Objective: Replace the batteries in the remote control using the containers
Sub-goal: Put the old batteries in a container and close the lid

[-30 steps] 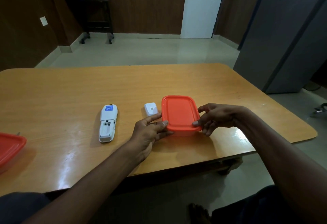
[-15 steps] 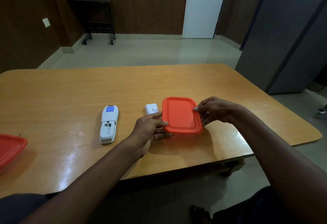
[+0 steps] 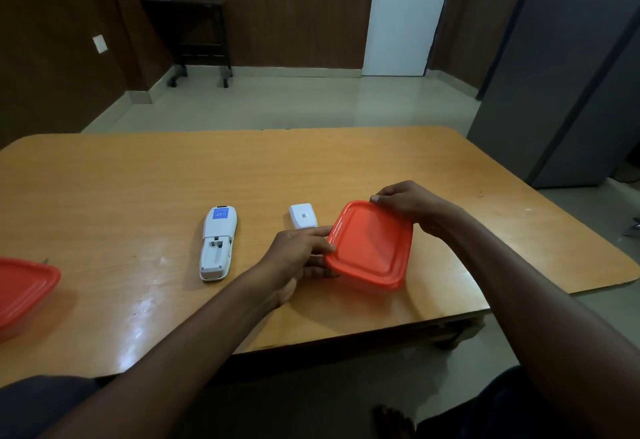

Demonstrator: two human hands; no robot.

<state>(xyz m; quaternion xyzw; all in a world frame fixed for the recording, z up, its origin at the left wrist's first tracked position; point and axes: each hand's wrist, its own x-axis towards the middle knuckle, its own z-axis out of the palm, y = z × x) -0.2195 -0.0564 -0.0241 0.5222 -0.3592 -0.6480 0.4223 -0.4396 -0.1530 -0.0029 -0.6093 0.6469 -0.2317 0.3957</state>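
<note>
Both forearms reached in from the near edge of the desk (image 3: 138, 179), and the action was all at the lidded container (image 3: 372, 281) sitting close to that near edge, right of centre. The left hand (image 3: 294, 258) was clamped on the container's left side, fingers wrapped against the wall under the rim, thumb up at the lid's edge. The orange lid (image 3: 370, 243) sat tilted, its far side raised. The right hand (image 3: 412, 206) pinched that lid at its far right corner, fingertips curled over the rim. What the container held could not be seen under the lid. Over at the desk's left edge, a second orange-lidded container (image 3: 24, 286) poked into view, cut off by the frame. A little farther in, left of the hands, the white remote control (image 3: 217, 243) lay face down, its battery bay open; whether any cells sat in it was too small to tell. Just beyond the left hand's knuckles lay the small white battery cover (image 3: 303, 215), beside the lid's far left corner. Far beyond the desk stood a white door (image 3: 401, 16).
</note>
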